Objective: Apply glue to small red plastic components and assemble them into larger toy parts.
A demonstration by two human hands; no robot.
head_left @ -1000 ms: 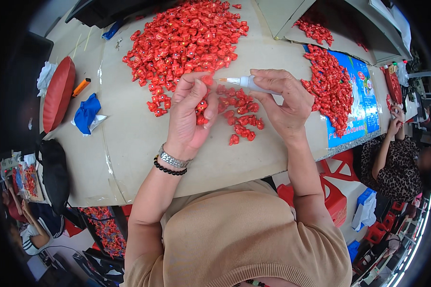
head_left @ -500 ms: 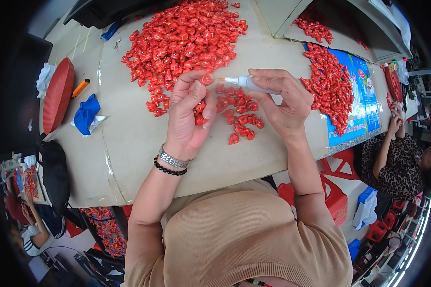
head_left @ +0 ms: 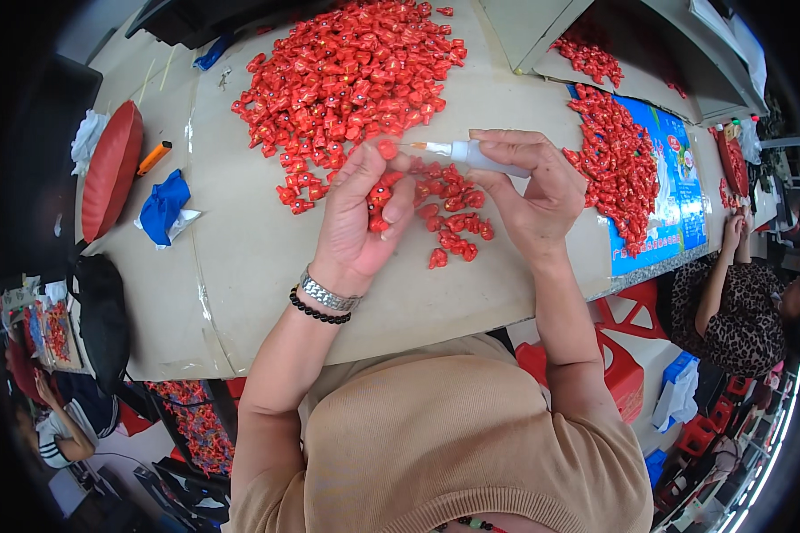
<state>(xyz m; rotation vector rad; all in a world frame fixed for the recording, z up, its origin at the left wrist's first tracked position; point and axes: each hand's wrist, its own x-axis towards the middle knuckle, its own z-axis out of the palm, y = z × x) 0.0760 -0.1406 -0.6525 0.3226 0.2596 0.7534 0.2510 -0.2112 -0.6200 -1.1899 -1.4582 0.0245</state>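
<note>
My left hand [head_left: 364, 218] pinches a small red plastic piece [head_left: 387, 149] between thumb and forefinger. More small red figures [head_left: 380, 200] are tucked in its palm under the curled fingers. In my right hand [head_left: 542, 191] a white squeeze bottle [head_left: 484, 156] lies sideways, gripped between thumb and fingers. Its thin needle tip points left at the pinched piece; whether they touch is too fine to tell. Just beyond the left hand, a loose group of red pieces [head_left: 453, 222] lies on the table, partly blurred near the fingers.
A big heap of red figures [head_left: 347, 71] covers the table's far middle. Another heap [head_left: 618, 160] rests on a blue printed sheet [head_left: 684, 204] at right. Leftward are a red dish [head_left: 109, 173], an orange marker [head_left: 154, 160] and a blue cloth [head_left: 163, 209]. A co-worker [head_left: 729, 293] sits at right.
The pinched red piece has turned slightly in my left fingers, and the left forefinger has shifted behind it. The bottle stays pointed at it. The whole view has moved a little.
</note>
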